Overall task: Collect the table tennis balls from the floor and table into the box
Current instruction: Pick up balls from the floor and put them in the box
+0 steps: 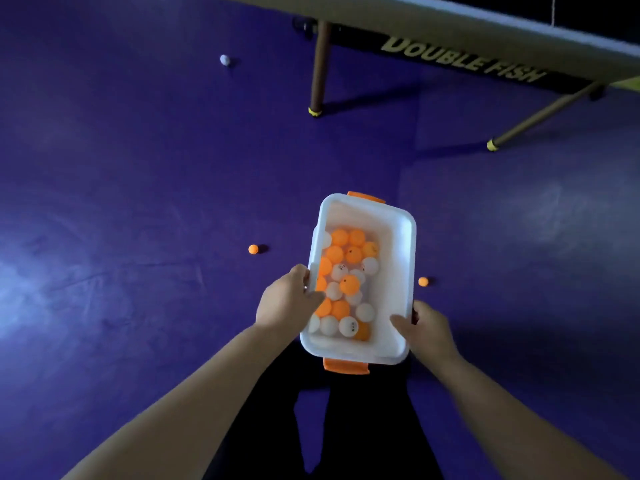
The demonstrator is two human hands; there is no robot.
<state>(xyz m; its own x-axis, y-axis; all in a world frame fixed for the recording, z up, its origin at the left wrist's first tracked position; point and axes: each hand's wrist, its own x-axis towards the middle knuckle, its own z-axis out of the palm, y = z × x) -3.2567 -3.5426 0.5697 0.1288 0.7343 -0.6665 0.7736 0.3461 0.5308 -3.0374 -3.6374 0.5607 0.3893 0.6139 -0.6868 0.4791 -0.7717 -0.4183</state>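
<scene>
The fingers point(304, 272) of the left hand point(287, 301) were curled round the left rim of the box point(408, 244), with the thumb lying over the rim on the inside. The right hand point(431, 329) grasped the right rim by the near corner in the same way, thumb inside and fingers outside. The white box was held between the two hands, its near end over the person's dark trousers point(363, 427). An orange handle point(346, 366) showed at the near short end and another at the far end. Inside lay a heap of balls point(349, 284), orange and white mixed, covering most of the bottom.

On the purple floor point(138, 168) one orange ball point(253, 249) lay near the box's left side, and a second orange ball point(423, 281) lay just beside its right wall, close to the right hand. A white ball point(225, 59) lay well apart, far off to the left. At the top right ran the edge of the surface point(450, 26), with "DOUBLE FISH" printed below it, standing on two legs point(320, 64) with yellow feet.
</scene>
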